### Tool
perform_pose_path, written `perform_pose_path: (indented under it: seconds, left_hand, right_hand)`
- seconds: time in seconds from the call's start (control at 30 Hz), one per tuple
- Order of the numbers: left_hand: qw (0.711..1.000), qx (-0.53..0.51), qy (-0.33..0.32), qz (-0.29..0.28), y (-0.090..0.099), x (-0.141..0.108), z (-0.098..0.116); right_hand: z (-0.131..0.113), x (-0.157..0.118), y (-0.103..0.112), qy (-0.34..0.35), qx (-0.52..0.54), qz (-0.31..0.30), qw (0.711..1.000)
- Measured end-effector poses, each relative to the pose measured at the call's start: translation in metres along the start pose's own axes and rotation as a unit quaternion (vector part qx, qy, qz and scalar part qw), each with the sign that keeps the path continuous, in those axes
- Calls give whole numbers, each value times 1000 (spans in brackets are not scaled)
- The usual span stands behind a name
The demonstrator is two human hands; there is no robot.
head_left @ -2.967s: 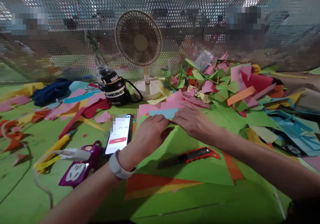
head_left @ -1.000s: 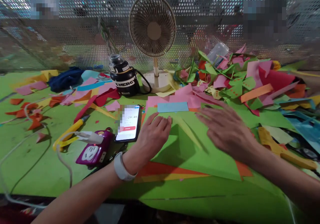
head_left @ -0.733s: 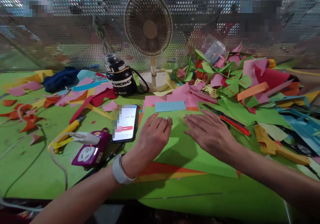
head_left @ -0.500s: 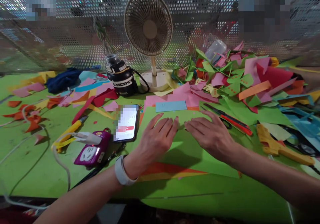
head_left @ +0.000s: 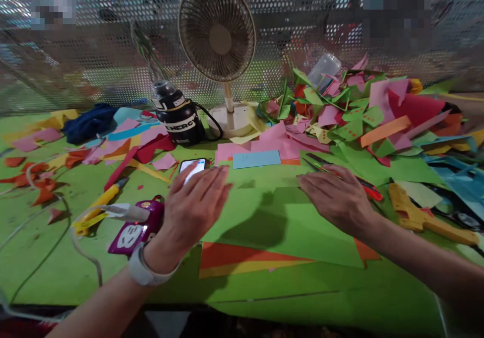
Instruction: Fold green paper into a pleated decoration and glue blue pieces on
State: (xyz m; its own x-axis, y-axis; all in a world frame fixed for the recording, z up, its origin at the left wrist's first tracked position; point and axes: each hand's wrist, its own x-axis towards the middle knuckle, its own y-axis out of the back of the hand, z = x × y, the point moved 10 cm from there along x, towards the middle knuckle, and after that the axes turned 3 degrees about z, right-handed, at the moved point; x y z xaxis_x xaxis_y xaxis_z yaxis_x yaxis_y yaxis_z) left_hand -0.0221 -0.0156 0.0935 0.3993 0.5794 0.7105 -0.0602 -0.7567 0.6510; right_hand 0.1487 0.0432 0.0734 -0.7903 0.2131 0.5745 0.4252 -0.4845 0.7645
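Green paper (head_left: 242,222) lies in front of me, with a fold line across its upper part. Orange and yellow sheets (head_left: 227,257) stick out below it. My left hand (head_left: 198,207), with a white band on the wrist, is over the paper's left edge and partly covers the phone (head_left: 192,165); its fingers are stretched out and it holds nothing. My right hand (head_left: 336,199) is at the paper's right side beside the scissors (head_left: 315,161), fingers extended, holding nothing. A blue paper strip (head_left: 257,159) rests beyond the green paper, on pink sheets (head_left: 272,144).
A fan (head_left: 229,119) and a black bottle (head_left: 179,119) stand at the back. Cut paper scraps (head_left: 351,111) are heaped at the back right. A yellow glue gun (head_left: 423,214) lies right; a purple power socket (head_left: 130,237), cables and a yellow-handled tool (head_left: 104,197) are left.
My hands have moved apart, the left one leftward in front of the phone and the right one slightly rightward. More of the green paper now shows between them.
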Motion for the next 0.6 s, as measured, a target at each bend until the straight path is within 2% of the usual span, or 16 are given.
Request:
perform_pose_path:
  seconds: [0.07, 0.17, 0.2, 0.3, 0.37, 0.5, 0.6]
  left_hand:
    - [997, -59, -38, -19, -8, 8, 24]
    - [985, -100, -117, -77, -36, 6, 59]
    - [982, -102, -130, -94, -45, 2, 65]
    - [976, -98, -142, -136, -68, -11, 70]
    - [974, -97, -142, -147, -73, -16, 68]
    - [975, -103, -137, -142, -71, -18, 66]
    - [973, -105, -134, -155, -71, -17, 67]
  right_hand:
    - [-11, 6, -9, 11, 28, -1, 1000]
    - [-27, 10, -27, 34, 64, -18, 997]
    - [-30, 9, -33, 42, 67, -24, 997]
    - [-30, -4, -46, 59, 53, -50, 996]
    - [-21, -17, -48, 64, 35, -68, 995]
    - [10, -41, -34, 56, -4, -86, 995]
    - [26, -40, -18, 0, -1, -71, 997]
